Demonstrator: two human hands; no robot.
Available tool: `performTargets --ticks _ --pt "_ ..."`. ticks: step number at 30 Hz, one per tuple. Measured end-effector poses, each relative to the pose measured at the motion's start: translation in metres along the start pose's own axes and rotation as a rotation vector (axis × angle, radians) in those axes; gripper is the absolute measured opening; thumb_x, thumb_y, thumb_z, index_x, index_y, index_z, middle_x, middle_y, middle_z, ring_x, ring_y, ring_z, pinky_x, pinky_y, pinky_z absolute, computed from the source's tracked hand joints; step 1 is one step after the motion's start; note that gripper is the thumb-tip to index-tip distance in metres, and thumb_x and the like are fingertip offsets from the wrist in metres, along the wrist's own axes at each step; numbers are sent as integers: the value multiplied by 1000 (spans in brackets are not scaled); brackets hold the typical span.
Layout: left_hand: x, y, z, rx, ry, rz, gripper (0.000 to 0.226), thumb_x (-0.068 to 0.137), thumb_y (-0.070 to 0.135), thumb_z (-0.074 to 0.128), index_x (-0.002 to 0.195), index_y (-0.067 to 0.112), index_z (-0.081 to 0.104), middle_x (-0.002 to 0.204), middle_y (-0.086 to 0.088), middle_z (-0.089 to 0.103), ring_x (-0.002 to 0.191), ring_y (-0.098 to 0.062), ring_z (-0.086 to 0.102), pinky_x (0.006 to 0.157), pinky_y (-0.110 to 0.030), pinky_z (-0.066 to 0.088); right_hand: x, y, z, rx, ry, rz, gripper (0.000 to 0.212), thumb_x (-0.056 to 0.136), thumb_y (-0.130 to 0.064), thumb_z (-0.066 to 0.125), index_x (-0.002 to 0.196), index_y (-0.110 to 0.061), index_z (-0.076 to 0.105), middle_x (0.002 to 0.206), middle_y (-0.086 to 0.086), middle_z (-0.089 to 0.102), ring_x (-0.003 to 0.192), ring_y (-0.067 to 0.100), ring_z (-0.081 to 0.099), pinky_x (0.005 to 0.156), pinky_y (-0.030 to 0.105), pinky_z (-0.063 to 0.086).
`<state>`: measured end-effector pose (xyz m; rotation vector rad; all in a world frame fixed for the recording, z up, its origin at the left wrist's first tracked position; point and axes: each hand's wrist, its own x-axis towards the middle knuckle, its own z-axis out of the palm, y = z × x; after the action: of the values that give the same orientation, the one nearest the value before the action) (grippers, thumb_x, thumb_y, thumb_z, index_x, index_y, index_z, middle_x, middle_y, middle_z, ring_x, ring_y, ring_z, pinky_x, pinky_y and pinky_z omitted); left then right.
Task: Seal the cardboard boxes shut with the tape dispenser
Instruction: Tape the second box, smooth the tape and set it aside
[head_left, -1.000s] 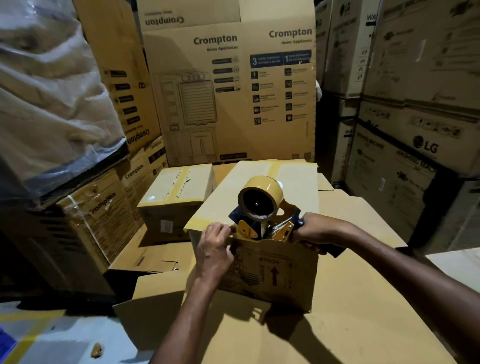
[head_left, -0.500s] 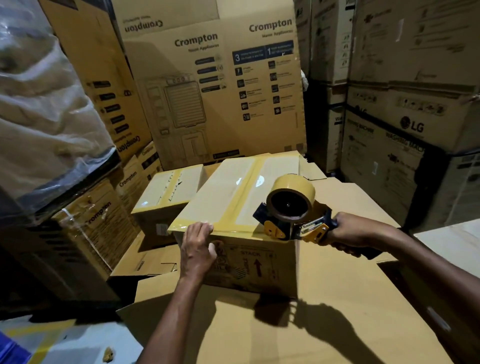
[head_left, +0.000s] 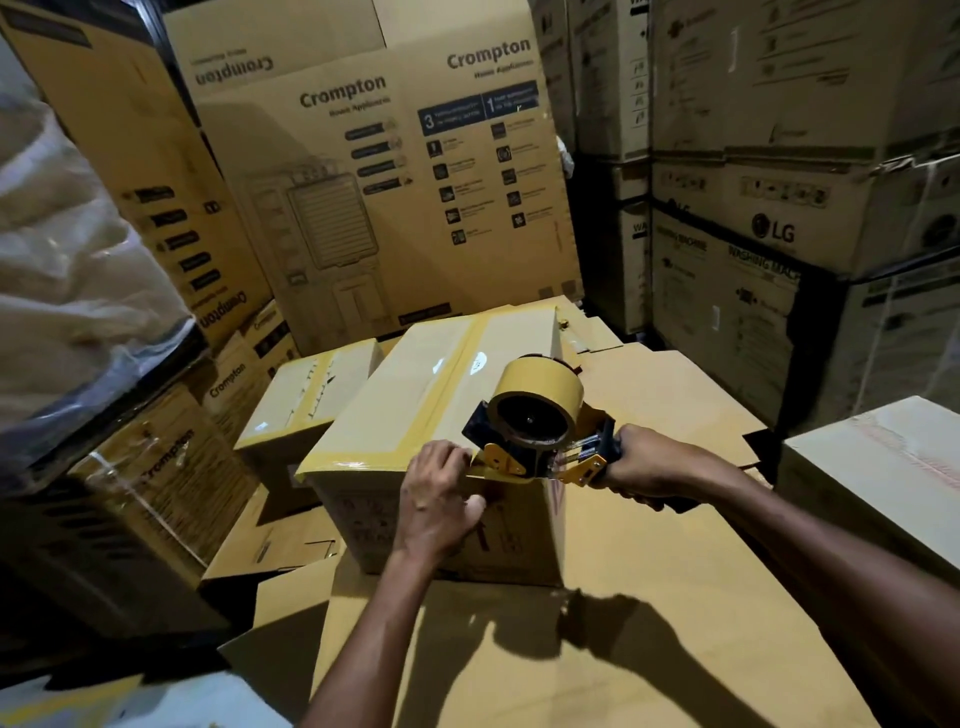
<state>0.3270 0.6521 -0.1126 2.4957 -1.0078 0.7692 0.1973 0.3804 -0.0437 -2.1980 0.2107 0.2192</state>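
Observation:
A cardboard box (head_left: 441, 395) with brown tape along its top seam and near edge stands on flattened cardboard (head_left: 649, 597). The tape dispenser (head_left: 540, 436), blue and yellow with a brown tape roll, sits at the box's near right top corner. My right hand (head_left: 649, 467) grips its handle. My left hand (head_left: 441, 499) lies over the box's near top edge just left of the dispenser, fingers curled on the tape end and thumb on the front face. A smaller taped box (head_left: 306, 400) stands to the left.
Tall Crompton cartons (head_left: 395, 171) rise behind and on the left, LG cartons (head_left: 769, 218) are stacked on the right. A plastic-wrapped bulk (head_left: 67, 260) fills the far left. A pale box (head_left: 883, 478) sits at the right edge.
My left hand slid right along the box's near edge, up to the dispenser. The dispenser stayed near the right corner in my right hand's grip. The head moved closer.

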Motion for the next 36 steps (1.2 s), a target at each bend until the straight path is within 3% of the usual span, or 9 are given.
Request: performTargets --ticks 5,12,15,18,24,29,33,36 --pt "3 7 6 21 25 -54 44 53 7 73 96 10 64 92 -2 57 85 -21 48 71 -37 52 -7 14 8 18 20 -29 23 95 -28 70 83 -9 66 63 2 55 50 14 48 46 28 43" --pt "0 5 8 34 2 -117 46 59 9 82 101 11 62 96 -1 55 89 -21 46 73 -39 48 -28 41 9 -23 114 -38 20 96 -30 69 79 -19 66 61 -1 56 47 13 46 44 25 41" --pt "3 7 11 44 -15 -117 48 60 16 88 101 10 62 95 -1 55 88 -21 45 73 -38 44 -34 63 21 60 151 5 20 94 -32 69 82 -16 68 57 -3 57 47 14 48 47 29 43" --pt "6 5 10 71 1 -119 49 63 24 89 102 11 62 96 -1 53 89 -20 44 74 -37 42 -40 79 28 64 203 33 17 95 -26 68 83 -14 69 57 -2 59 36 6 45 40 22 37" --pt "6 12 14 105 21 -84 52 51 12 80 99 5 62 95 -8 52 90 -28 47 76 -39 41 -38 100 56 164 203 137 14 94 -29 65 87 -17 66 58 -1 59 42 13 48 41 24 38" --pt "5 14 13 130 33 -123 55 49 6 84 99 3 61 95 -10 52 91 -30 49 80 -40 41 -24 97 94 446 170 165 21 89 -31 65 77 -14 61 58 2 55 42 18 47 44 29 39" --pt "5 16 15 131 18 -131 58 48 7 85 100 5 59 99 -10 51 95 -31 47 82 -42 41 -25 100 107 905 -55 259 29 91 -15 65 66 -17 52 56 0 41 43 15 33 46 26 29" --pt "7 16 14 132 10 -144 58 51 10 85 101 7 58 101 -9 50 96 -29 45 83 -43 41 -25 119 112 1008 -88 331 33 93 -13 65 62 -18 52 56 -2 40 43 13 30 44 24 25"
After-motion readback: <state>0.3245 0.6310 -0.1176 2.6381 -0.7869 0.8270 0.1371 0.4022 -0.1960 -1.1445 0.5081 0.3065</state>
